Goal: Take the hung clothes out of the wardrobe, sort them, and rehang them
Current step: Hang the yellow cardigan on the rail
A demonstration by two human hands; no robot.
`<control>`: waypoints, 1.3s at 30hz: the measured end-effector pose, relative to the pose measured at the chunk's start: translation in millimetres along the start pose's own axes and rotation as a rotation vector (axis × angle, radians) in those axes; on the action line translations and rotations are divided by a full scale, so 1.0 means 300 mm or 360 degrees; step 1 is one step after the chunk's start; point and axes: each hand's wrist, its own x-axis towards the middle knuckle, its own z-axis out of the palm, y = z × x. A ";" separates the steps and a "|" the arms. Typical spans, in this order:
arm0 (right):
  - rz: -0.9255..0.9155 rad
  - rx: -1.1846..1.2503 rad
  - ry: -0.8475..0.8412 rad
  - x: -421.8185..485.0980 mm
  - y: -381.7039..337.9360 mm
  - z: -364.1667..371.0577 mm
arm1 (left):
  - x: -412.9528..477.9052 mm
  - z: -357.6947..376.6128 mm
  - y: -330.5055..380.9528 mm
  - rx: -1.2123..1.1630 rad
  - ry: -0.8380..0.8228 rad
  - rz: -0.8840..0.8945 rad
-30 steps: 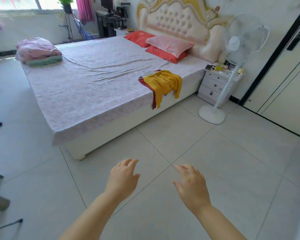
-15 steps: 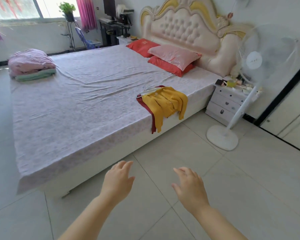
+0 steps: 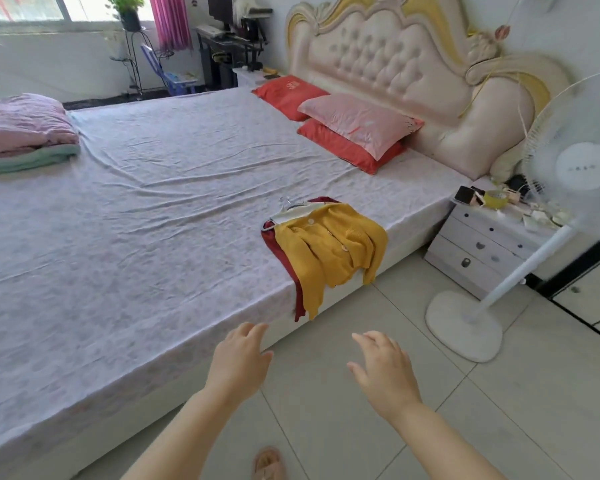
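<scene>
Fingers point(image 3: 253, 332) of the left hand point(image 3: 238, 362) and the right hand point(image 3: 385, 370) are spread loose and hold nothing, low in the middle of the frame. Above them, not touching, the soft yellow knitted cardigan point(image 3: 333, 247) lies on a dark red garment point(image 3: 277, 245) at the near edge of the pale flowery bed point(image 3: 118, 220), sleeves hanging over. It looks light and floppy, so grab the thin hanger hook point(image 3: 286, 202) at its top.

Open floor point(image 3: 361, 393) to the bed point(image 3: 153, 254); fan point(image 3: 471, 327) stands rightward
</scene>
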 end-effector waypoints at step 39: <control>-0.0542 -0.0093 -0.0583 2.242 0.297 0.075 | 1.944 0.005 0.046 -0.0328 0.0076 -0.0578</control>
